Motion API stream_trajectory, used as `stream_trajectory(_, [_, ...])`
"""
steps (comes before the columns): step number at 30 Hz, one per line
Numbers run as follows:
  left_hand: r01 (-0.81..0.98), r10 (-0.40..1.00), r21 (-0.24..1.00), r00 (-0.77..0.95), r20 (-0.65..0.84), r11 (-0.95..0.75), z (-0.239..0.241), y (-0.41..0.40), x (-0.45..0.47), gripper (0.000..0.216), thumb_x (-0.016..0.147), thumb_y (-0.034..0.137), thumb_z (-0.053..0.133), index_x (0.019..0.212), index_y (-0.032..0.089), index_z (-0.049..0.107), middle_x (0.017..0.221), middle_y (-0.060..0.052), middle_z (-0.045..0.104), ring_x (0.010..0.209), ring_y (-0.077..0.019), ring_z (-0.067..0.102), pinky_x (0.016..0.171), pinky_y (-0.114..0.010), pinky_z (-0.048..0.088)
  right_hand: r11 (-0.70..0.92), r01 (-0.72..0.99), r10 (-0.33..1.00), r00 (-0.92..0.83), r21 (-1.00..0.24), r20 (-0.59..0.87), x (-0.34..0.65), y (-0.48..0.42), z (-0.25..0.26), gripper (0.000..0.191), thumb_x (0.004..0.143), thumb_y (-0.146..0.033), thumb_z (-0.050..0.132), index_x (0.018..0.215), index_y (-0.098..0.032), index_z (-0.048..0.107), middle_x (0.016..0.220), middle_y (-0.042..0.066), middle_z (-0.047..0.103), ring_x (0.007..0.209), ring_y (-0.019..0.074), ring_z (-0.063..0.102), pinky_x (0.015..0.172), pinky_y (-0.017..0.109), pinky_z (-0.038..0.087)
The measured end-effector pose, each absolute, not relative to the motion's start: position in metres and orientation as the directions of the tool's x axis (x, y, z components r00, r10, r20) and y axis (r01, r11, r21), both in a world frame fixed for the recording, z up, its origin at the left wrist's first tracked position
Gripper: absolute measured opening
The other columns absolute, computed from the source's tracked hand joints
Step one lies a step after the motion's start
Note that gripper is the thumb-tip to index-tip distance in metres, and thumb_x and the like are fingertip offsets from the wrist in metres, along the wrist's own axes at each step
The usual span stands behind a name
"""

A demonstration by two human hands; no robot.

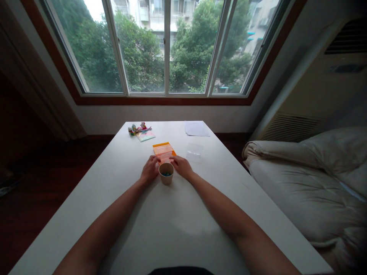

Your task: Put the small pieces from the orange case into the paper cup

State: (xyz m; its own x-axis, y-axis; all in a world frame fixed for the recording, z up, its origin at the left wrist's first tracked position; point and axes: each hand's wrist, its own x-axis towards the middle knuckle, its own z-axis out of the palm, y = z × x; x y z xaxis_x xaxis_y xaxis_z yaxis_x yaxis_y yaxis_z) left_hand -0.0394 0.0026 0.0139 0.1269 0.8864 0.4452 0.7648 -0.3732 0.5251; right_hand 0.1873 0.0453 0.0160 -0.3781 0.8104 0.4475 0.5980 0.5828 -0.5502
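Close together near the middle of the white desk (229, 191), both hands reach forward, one at each side of a small tan cup (166, 180). The left hand (150, 168) is partly curled, its fingertips bent inward at the near left part of an orange-edged, partly see-through sheet or packet (164, 149). The right hand (182, 166) is loosely bent as well, its fingers at the packet's near right part. Whether either one pinches the packet or merely rests against it, I cannot tell.

The packet lies flat just beyond the cup, which stands upright between the wrists and hides part of its near end. Inside the cup are small dark blue-green pieces (166, 174), too small to make out. To the right of the packet lies a clear plastic piece (194, 152), hard to see against the white surface. Toward the far end, small colourful figures (133, 130) stand at the left beside a pastel card (145, 135), and white paper (197, 128) lies at the right. Past the desk is a wide window (146, 53); a pale sofa (298, 187) stands at the right.
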Motion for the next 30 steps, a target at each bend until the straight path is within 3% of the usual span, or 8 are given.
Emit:
stream_trajectory(4, [0.783,0.873,0.498,0.115,0.474,-0.373,0.014,0.002,-0.04,0.026,0.084,0.016,0.064,0.109,0.024,0.064,0.121,-0.008,0.059,0.109,-0.0244,0.062,0.094,-0.04,0.055,0.585,0.583,0.799,-0.295,-0.564,0.523,0.199,0.05,0.019,0.028,0.096,-0.025,0.051,0.113,-0.025,0.073,0.11,0.006,0.074,0.098,0.0206,0.067,0.092,0.033,0.049])
stream_trajectory(10, [0.838,0.841,0.344,0.222,0.494,-0.424,0.022,0.0,-0.038,0.037,0.087,0.016,0.061,0.123,0.025,0.066,0.136,-0.01,0.061,0.127,-0.0311,0.053,0.112,-0.05,0.041,0.199,0.842,0.833,0.124,-0.502,0.539,0.241,0.069,0.021,0.029,0.098,-0.026,0.045,0.103,-0.017,0.071,0.098,0.01,0.066,0.091,0.0214,0.059,0.087,0.033,0.044])
stream_trajectory(14, [0.818,0.827,0.302,0.326,0.458,-0.49,0.021,0.002,-0.037,0.043,0.088,0.014,0.059,0.129,0.027,0.066,0.136,-0.009,0.063,0.13,-0.0305,0.051,0.117,-0.051,0.034,0.009,0.902,0.835,0.232,-0.433,0.5,0.261,0.077,0.013,0.023,0.094,-0.029,0.054,0.103,-0.018,0.072,0.107,0.013,0.062,0.102,0.0255,0.055,0.088,0.035,0.043])
stream_trajectory(17, [0.815,0.821,0.294,0.337,0.461,-0.499,0.018,0.004,-0.039,0.039,0.088,0.015,0.06,0.124,0.027,0.069,0.131,-0.009,0.065,0.127,-0.0298,0.053,0.118,-0.051,0.032,0.012,0.917,0.875,0.183,-0.398,0.449,0.263,0.08,0.004,0.02,0.092,-0.026,0.057,0.102,-0.019,0.073,0.111,0.014,0.061,0.108,0.0275,0.054,0.09,0.036,0.044])
stream_trajectory(22, [0.864,0.845,0.299,0.227,0.484,-0.404,0.015,0.011,-0.052,0.022,0.086,0.022,0.065,0.107,0.024,0.073,0.121,-0.01,0.069,0.119,-0.0305,0.057,0.112,-0.05,0.039,0.248,0.883,0.918,-0.081,-0.399,0.389,0.247,0.074,-0.001,0.025,0.091,-0.019,0.057,0.112,-0.02,0.072,0.113,0.012,0.064,0.11,0.0234,0.057,0.101,0.033,0.044])
stream_trajectory(30, [0.909,0.867,0.316,0.09,0.49,-0.273,0.016,0.017,-0.068,0.023,0.085,0.028,0.067,0.107,0.024,0.073,0.121,-0.012,0.067,0.116,-0.0322,0.057,0.106,-0.049,0.043,0.586,0.66,0.81,-0.47,-0.471,0.35,0.214,0.051,0.007,0.042,0.091,-0.022,0.063,0.133,-0.025,0.065,0.136,0.009,0.061,0.128,0.022,0.054,0.111,0.038,0.042])
